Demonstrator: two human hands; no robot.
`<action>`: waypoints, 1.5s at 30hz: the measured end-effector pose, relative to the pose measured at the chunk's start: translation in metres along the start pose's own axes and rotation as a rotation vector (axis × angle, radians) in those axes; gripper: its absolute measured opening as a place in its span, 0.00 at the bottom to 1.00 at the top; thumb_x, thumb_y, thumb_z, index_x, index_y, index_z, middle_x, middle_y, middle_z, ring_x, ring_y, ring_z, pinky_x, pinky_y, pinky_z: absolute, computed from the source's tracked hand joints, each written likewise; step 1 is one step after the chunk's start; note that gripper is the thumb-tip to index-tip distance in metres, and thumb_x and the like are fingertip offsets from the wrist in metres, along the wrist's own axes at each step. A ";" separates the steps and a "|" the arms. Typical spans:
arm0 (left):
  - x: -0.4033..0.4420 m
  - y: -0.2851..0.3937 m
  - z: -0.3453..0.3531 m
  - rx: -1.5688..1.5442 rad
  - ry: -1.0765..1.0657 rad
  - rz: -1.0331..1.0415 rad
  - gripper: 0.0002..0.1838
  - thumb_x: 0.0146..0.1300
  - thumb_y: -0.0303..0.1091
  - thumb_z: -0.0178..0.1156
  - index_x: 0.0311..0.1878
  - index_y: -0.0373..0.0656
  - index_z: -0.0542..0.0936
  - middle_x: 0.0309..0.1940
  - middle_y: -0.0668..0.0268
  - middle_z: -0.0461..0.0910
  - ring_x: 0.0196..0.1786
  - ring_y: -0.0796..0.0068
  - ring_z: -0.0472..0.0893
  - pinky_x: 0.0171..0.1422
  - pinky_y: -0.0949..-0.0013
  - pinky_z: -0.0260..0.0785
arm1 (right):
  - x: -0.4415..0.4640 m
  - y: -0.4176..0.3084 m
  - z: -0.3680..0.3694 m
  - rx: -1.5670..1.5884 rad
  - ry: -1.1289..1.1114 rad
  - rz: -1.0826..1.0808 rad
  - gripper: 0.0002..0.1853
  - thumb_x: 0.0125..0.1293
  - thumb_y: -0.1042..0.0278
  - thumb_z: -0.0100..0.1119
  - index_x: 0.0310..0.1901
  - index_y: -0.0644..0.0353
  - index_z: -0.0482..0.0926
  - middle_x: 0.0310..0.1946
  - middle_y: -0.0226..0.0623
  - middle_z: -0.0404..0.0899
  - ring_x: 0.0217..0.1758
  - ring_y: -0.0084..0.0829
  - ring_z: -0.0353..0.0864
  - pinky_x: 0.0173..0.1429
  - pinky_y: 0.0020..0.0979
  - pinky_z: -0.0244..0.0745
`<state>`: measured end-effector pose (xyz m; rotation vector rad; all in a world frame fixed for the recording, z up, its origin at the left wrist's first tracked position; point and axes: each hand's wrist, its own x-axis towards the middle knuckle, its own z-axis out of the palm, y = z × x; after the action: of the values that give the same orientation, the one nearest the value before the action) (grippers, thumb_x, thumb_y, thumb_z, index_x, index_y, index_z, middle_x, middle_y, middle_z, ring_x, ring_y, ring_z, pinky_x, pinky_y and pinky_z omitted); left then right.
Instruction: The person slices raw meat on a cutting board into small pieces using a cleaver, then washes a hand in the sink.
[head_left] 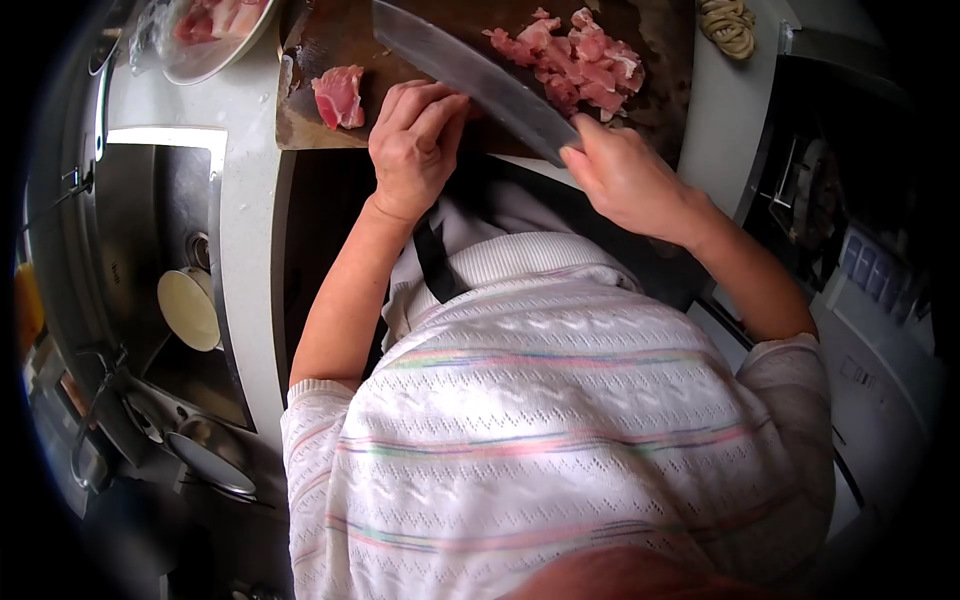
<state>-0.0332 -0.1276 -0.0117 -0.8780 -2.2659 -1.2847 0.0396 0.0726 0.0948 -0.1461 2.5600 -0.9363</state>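
My right hand [625, 180] is wrapped round the handle of a wide-bladed knife [480, 80], whose blade slants up and left over a dark wooden cutting board [400, 22]. Beside the blade, my left hand [418, 130] has its fingers curled at the board's near edge; whatever lies under the fingertips is hidden. A chunk of raw meat [340, 97] rests on the board to the left of that hand. Past the blade, at the right part of the board, is a pile of cut meat pieces [583, 65].
At the upper left a white plate [238, 58] holds more raw meat beside clear plastic. Left of the counter is a sink [135, 240] with a cream bowl [190, 308]. A coiled, rope-like bundle [727, 27] lies right of the board.
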 end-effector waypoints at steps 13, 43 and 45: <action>-0.005 0.007 -0.027 0.018 -0.011 -0.163 0.09 0.52 0.20 0.66 0.37 0.42 0.83 0.37 0.65 0.80 0.37 0.68 0.80 0.41 0.71 0.73 | -0.019 0.007 -0.007 0.034 0.091 0.087 0.10 0.66 0.71 0.51 0.31 0.67 0.65 0.19 0.53 0.73 0.25 0.53 0.75 0.30 0.46 0.67; -0.001 0.000 -0.011 -0.008 -0.005 0.002 0.11 0.46 0.20 0.67 0.34 0.42 0.82 0.34 0.66 0.79 0.39 0.65 0.79 0.41 0.68 0.72 | -0.010 0.005 -0.006 0.005 0.039 0.070 0.09 0.66 0.72 0.52 0.37 0.73 0.68 0.20 0.54 0.72 0.23 0.49 0.75 0.28 0.40 0.66; 0.000 0.003 -0.016 -0.024 0.007 -0.046 0.11 0.48 0.19 0.66 0.35 0.42 0.83 0.34 0.66 0.80 0.39 0.66 0.79 0.42 0.68 0.72 | -0.009 0.001 -0.007 0.015 0.056 0.050 0.09 0.66 0.72 0.52 0.35 0.71 0.67 0.19 0.53 0.72 0.23 0.50 0.75 0.28 0.41 0.66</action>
<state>-0.0313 -0.1407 -0.0017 -0.8328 -2.2817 -1.3355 0.0447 0.0797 0.1017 -0.0518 2.5945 -0.9535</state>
